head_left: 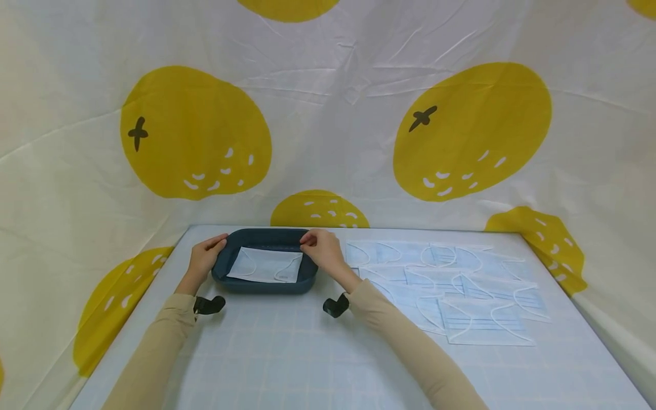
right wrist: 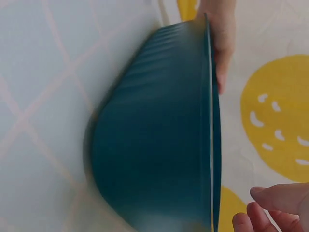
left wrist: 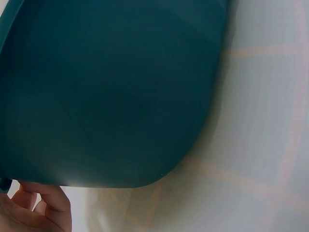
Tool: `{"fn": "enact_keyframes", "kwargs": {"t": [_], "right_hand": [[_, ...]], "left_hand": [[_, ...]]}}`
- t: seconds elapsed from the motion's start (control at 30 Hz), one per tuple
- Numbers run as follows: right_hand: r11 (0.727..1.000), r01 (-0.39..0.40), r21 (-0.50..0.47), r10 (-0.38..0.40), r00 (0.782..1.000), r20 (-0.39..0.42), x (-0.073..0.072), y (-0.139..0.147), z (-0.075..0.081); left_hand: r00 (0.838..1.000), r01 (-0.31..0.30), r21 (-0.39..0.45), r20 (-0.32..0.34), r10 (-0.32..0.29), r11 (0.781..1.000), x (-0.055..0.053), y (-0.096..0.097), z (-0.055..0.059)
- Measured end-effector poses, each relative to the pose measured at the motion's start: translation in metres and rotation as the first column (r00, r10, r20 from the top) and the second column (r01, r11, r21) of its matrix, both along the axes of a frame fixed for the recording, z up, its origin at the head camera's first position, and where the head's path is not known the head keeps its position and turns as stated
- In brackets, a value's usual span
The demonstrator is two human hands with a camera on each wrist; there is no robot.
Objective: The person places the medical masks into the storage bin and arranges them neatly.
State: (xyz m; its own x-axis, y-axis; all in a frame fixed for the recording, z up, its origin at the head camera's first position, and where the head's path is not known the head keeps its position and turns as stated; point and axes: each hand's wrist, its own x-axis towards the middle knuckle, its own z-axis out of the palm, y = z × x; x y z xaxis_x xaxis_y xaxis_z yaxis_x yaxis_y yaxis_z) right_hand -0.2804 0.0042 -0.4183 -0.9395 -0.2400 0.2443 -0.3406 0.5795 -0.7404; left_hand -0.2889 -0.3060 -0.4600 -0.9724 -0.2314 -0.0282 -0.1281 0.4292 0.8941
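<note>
A dark teal plastic basin (head_left: 263,288) stands near the back edge of the table, left of the middle. Inside lies a pale disposable face mask (head_left: 266,265) with its ear loops on top. My left hand (head_left: 204,259) grips the basin's left rim, its thumb over the edge in the right wrist view and curled fingers (left wrist: 57,205) under it in the left wrist view. Over the right rim hovers my right hand (head_left: 327,251). Its thumb and loosely bent fingers (right wrist: 289,198) stand apart from the rim with nothing visible between them.
Several light blue face masks (head_left: 487,322) lie spread in overlapping rows on the table's right side. Behind the table (head_left: 287,353) hangs a white cloth (head_left: 333,142) with yellow fruit prints. Each wrist carries a black strap mount (head_left: 335,306).
</note>
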Motion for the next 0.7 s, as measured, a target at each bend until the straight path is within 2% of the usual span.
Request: {"fn": "enact_keyframes", "kwargs": {"t": [0.23, 0.7], "right_hand": [[1.0, -0.003, -0.007, 0.003, 1.0, 0.004, 0.01, 0.016, 0.008], [1.0, 0.015, -0.022, -0.016, 1.0, -0.014, 0.02, 0.052, 0.011]], "left_hand": [[1.0, -0.009, 0.002, 0.004, 0.009, 1.0, -0.001, 0.001, -0.001], [0.999, -0.036, 0.001, 0.014, 0.036, 0.999, 0.001, 0.003, -0.001]]}}
